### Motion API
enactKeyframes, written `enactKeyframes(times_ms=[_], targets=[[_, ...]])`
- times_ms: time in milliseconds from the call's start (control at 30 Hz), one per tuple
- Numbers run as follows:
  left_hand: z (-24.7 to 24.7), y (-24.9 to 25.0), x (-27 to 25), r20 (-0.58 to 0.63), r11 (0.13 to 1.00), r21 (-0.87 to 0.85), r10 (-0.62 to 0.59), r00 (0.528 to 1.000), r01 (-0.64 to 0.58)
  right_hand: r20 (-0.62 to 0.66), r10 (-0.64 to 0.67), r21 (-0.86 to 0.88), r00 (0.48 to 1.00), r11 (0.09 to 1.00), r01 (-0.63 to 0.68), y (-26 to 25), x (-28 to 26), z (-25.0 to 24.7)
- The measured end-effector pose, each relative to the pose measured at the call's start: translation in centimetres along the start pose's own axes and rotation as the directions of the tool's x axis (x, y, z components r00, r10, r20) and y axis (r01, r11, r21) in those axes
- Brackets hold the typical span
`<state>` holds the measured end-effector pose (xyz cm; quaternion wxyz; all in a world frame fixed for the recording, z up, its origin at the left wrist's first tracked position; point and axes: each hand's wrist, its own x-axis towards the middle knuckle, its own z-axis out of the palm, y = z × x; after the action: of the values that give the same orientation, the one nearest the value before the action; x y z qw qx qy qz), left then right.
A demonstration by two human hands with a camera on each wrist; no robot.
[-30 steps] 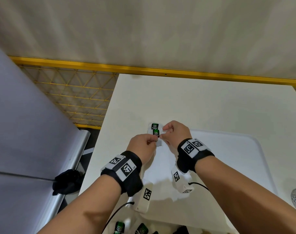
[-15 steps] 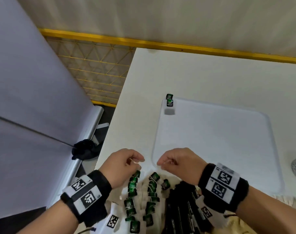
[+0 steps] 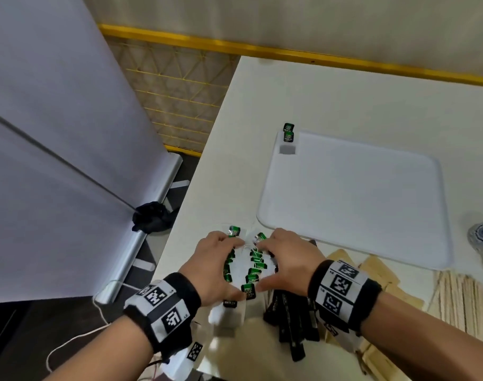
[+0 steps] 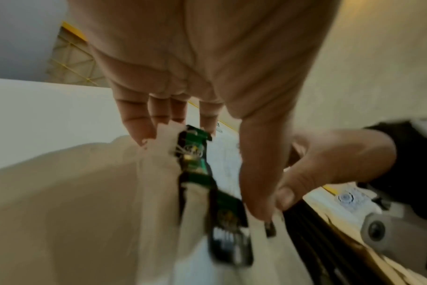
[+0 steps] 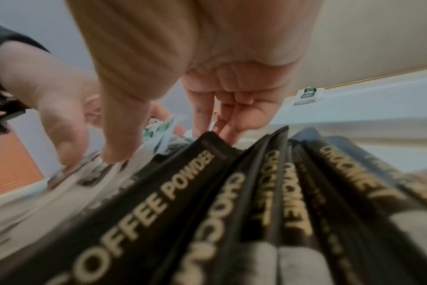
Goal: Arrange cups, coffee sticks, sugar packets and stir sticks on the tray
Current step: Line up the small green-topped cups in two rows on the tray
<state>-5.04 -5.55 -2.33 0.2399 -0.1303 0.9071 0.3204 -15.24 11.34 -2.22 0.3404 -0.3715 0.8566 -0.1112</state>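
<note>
Packets (image 3: 252, 266) are light, limp, loosely heaped; pinch one by its edge. Your left hand (image 3: 207, 266) and right hand (image 3: 291, 261) both pinch packets.

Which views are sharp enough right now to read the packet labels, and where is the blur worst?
Head view: mostly sharp, straight edges bowed, tea bags small. Left wrist view: left hand sharp, bags below smeared. Right wrist view: coffee sticks blurred, though "COFFEE POWDER" is legible; right hand fills the top.
</note>
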Motion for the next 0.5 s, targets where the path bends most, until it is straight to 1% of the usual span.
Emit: enactKeyframes(times_ms=[100, 200, 267, 367, 433, 500], targets=[[0.9, -0.1, 0.1, -0.032, 1.0, 0.014, -0.013, 0.999, 0.013, -0.039, -0.019, -0.014, 0.999, 1.0, 0.018, -0.7, -0.3, 0.6], [1.2, -0.3, 0.3, -0.073, 1.0, -0.006, -0.005, 0.997, 0.005, -0.016, -0.052, -0.021, 0.998, 0.998, 0.052, -1.5, -0.5, 0.9], [1.3, -0.4, 0.3, -0.089, 1.0, -0.007, 0.01, 0.996, -0.01, 0.011, -0.06, 0.013, 0.998, 0.998, 0.059, -1.7, -0.6, 1.1], [1.1, -0.6, 0.4, -0.109, 0.999, 0.028, 0.05, 0.993, -0.047, 0.012, -0.024, 0.113, 1.0, 0.993, 0.023, -1.6, -0.7, 0.8], [0.8, -0.6, 0.5, -0.115, 0.997, 0.045, 0.067, 0.991, -0.062, -0.016, 0.012, 0.225, 1.0, 0.974, -0.008, -1.6, -0.9, 0.2], [0.3, -0.3, 0.7, -0.096, 0.997, -0.023, 0.074, 0.993, -0.076, -0.051, 0.046, 0.326, 0.998, 0.945, -0.026, -1.5, -0.9, -0.7]])
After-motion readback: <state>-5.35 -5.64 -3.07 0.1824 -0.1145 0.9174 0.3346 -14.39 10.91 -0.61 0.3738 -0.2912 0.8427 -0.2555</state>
